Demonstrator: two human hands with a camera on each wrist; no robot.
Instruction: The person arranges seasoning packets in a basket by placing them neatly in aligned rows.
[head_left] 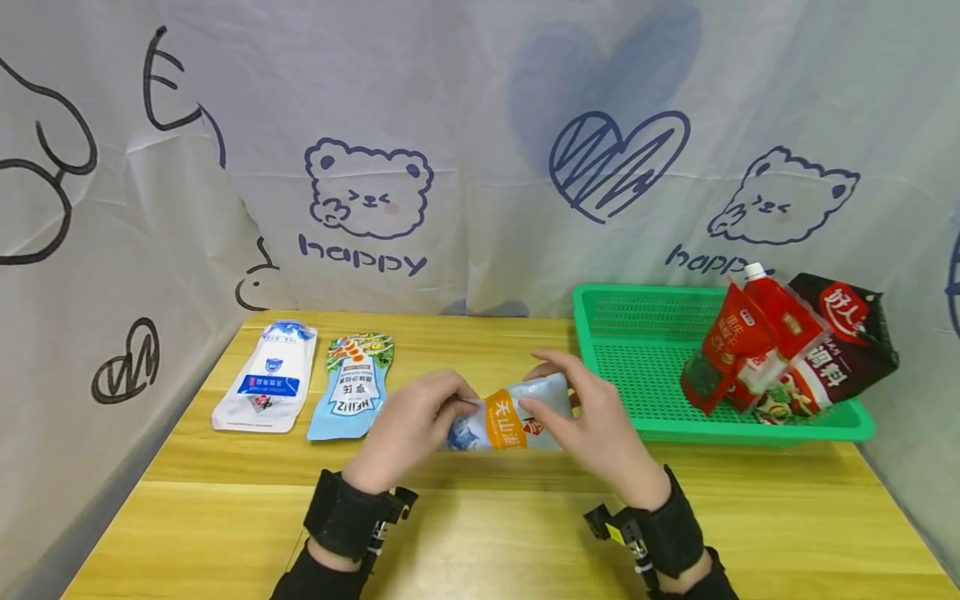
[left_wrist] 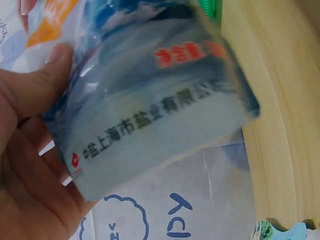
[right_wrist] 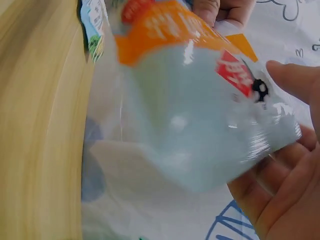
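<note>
A white packet (head_left: 267,379) lies beside a Heinz pouch (head_left: 352,390), left of a green basket (head_left: 637,379), before a doodled cloth (head_left: 487,108).

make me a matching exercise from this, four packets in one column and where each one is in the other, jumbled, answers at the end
1. pale blue plastic packet with orange band
2. white plastic packet with blue label
3. light blue pouch marked HEINZ
4. black and red plastic bag

A. in the green plastic basket
B. nearest the left edge of the wooden table
C. held between left hand and right hand
D. just right of the white packet

Pairs: 1-C, 2-B, 3-D, 4-A
</note>
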